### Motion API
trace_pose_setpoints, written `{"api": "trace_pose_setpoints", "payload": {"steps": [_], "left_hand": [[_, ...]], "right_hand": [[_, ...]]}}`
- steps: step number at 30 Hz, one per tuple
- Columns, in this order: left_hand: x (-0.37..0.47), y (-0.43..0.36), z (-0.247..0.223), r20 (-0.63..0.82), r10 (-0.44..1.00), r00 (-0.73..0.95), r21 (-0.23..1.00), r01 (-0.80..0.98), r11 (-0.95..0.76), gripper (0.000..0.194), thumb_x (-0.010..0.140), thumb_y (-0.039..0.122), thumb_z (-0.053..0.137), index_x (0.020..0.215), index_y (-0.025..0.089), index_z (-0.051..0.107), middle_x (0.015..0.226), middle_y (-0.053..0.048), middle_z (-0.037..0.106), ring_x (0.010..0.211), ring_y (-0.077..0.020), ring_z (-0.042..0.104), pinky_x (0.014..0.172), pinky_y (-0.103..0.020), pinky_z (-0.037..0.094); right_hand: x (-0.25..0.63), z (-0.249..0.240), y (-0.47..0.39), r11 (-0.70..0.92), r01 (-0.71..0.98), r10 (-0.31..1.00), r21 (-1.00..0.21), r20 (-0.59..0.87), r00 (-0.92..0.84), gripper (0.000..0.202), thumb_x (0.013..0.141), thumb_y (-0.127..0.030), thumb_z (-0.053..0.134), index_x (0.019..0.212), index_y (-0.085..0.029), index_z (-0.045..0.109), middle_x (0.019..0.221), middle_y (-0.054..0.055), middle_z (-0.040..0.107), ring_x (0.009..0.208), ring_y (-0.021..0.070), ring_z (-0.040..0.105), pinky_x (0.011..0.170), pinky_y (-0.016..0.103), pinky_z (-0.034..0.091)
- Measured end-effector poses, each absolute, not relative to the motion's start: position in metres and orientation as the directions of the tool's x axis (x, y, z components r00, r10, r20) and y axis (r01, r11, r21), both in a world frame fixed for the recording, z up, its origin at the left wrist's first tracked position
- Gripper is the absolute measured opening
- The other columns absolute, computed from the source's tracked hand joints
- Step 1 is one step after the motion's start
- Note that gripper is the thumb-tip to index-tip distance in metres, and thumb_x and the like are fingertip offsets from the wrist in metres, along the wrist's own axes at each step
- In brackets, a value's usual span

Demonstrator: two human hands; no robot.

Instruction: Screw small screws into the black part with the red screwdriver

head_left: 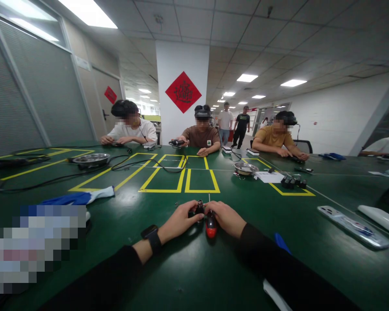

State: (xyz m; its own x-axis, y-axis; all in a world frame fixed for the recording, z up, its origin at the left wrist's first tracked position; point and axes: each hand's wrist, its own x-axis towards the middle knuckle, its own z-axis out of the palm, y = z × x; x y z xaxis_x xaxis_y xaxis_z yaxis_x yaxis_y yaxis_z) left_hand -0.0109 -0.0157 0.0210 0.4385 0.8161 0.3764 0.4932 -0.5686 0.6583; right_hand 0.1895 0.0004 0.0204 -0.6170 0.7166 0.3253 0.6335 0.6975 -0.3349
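Observation:
Near the middle of the green table (168,268), my left hand (183,219) has its fingers and thumb closed around a small dark part (199,208) with a shiny metal top. Right beside it, my right hand (225,217) is wrapped over a screwdriver with a black and red handle (211,229); the red end points toward me. The fingertips of both hands nearly meet. Where the screwdriver's tip lies cannot be made out. A tiny metal piece (176,204) sits left of my left hand.
Blue and white gloves (81,198) lie at left, a phone (353,226) at right. Metal bowls (92,160) (245,168), black parts (293,182), paper (269,176) and cables stand farther back. Several people sit across the table; a blue object (282,243) is by my right sleeve.

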Motion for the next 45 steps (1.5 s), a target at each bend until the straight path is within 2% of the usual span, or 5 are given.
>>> {"api": "trace_pose_setpoints", "payload": {"steps": [10, 18, 26, 31, 45], "left_hand": [[-0.012, -0.017, 0.023, 0.357, 0.813, 0.460, 0.674, 0.476, -0.565, 0.026, 0.082, 0.032, 0.052, 0.102, 0.017, 0.058, 0.096, -0.005, 0.061, 0.087, -0.0185, 0.054, 0.083, -0.032, 0.042], [-0.011, -0.018, 0.022, 0.360, 0.804, 0.473, 0.656, 0.484, -0.579, 0.023, 0.084, 0.033, 0.049, 0.098, 0.016, 0.057, 0.096, -0.006, 0.061, 0.086, -0.0182, 0.055, 0.081, -0.030, 0.043], [-0.012, -0.017, 0.020, 0.375, 0.797, 0.474, 0.623, 0.507, -0.595, 0.027, 0.084, 0.033, 0.050, 0.105, 0.018, 0.056, 0.101, -0.007, 0.061, 0.090, -0.0191, 0.055, 0.084, -0.030, 0.042], [-0.012, -0.018, 0.022, 0.386, 0.796, 0.466, 0.603, 0.526, -0.600, 0.024, 0.082, 0.035, 0.052, 0.098, 0.018, 0.057, 0.095, -0.006, 0.062, 0.084, -0.0183, 0.055, 0.079, -0.028, 0.043], [-0.011, -0.019, 0.023, 0.390, 0.790, 0.473, 0.581, 0.539, -0.610, 0.020, 0.082, 0.033, 0.052, 0.092, 0.016, 0.056, 0.085, -0.003, 0.061, 0.078, -0.0165, 0.054, 0.072, -0.026, 0.041]], "right_hand": [[0.192, 0.030, -0.007, 0.723, 0.568, 0.688, -0.393, 0.334, -0.644, 0.028, 0.071, 0.003, 0.045, 0.087, -0.020, 0.052, 0.089, 0.002, 0.056, 0.084, 0.0146, 0.053, 0.076, 0.026, 0.038], [0.188, 0.042, -0.016, 0.689, 0.498, 0.725, -0.527, 0.525, -0.446, 0.009, 0.085, -0.019, 0.048, 0.093, -0.019, 0.050, 0.084, 0.002, 0.060, 0.075, 0.0154, 0.056, 0.072, 0.028, 0.041], [0.176, 0.040, -0.031, 0.676, -0.088, 0.733, -0.732, 0.680, -0.018, 0.018, 0.092, -0.035, 0.034, 0.104, -0.021, 0.038, 0.069, -0.004, 0.050, 0.045, 0.0081, 0.045, 0.046, 0.022, 0.039], [0.167, 0.040, -0.037, 0.626, -0.237, 0.745, -0.743, 0.659, -0.097, 0.016, 0.092, -0.035, 0.035, 0.100, -0.022, 0.038, 0.074, -0.002, 0.054, 0.053, 0.0110, 0.055, 0.051, 0.026, 0.046], [0.167, 0.037, -0.039, 0.649, -0.116, 0.706, -0.752, 0.652, -0.276, 0.018, 0.091, -0.032, 0.039, 0.104, -0.021, 0.042, 0.077, -0.001, 0.055, 0.058, 0.0120, 0.057, 0.057, 0.028, 0.047]]}}
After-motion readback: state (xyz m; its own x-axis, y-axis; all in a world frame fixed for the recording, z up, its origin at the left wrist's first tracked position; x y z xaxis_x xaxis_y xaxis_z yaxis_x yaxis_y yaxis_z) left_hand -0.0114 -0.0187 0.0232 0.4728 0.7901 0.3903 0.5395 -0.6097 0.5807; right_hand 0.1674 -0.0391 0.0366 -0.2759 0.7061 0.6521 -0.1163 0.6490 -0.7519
